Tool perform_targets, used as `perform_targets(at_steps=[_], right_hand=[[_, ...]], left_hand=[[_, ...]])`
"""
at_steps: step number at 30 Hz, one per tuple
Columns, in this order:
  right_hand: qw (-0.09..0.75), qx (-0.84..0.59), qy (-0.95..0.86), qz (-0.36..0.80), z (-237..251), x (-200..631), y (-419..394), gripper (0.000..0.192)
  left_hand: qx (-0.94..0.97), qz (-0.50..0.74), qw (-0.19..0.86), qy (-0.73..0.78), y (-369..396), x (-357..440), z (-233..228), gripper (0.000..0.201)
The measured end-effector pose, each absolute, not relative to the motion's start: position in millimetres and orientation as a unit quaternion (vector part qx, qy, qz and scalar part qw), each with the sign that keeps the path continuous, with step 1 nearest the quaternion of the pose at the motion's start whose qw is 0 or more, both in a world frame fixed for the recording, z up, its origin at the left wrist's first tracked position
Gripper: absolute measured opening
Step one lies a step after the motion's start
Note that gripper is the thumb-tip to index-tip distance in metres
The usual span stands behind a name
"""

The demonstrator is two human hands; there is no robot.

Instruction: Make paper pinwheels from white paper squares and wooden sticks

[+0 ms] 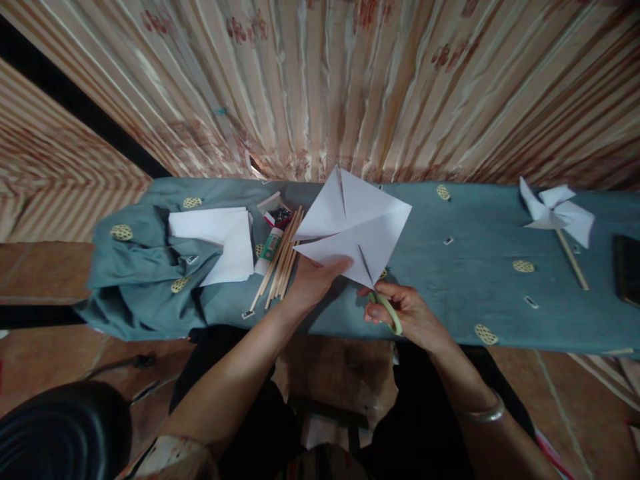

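My left hand (320,280) pinches the near left edge of a white paper square (375,230), thumb on top. Slits run inward from the paper's far and left corners. My right hand (395,310) grips scissors (386,312) by their pale green handles. At the paper's near corner, one dark blade lies over the sheet, pointing toward its middle; the other blade is hidden beneath. Just left of the paper are several thin wooden sticks (283,260), a green and white glue stick (270,248) and a small packet (277,212) of dark bits.
White paper sheets (233,250) lie on the bunched teal cloth (425,267) at left. A finished paper pinwheel (555,217) on a stick rests at right, near a dark object (627,267) at the edge. A pleated curtain (345,87) hangs behind; a black stool (65,433) stands lower left.
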State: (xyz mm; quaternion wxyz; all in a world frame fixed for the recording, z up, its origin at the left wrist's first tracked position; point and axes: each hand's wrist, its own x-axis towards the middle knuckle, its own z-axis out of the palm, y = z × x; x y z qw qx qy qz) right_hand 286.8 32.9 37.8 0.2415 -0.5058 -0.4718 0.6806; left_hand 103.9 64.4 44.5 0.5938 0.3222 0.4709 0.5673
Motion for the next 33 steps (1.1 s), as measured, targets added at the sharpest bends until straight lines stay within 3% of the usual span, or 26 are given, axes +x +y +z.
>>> perform_targets(at_steps=[33], right_hand=[[0.27, -0.514, -0.427, 0.693, 37.1, 282.9, 33.0, 0.05]], left_hand=[[0.302, 0.557, 0.611, 0.475, 61.0, 105.9, 38.1, 0.038]])
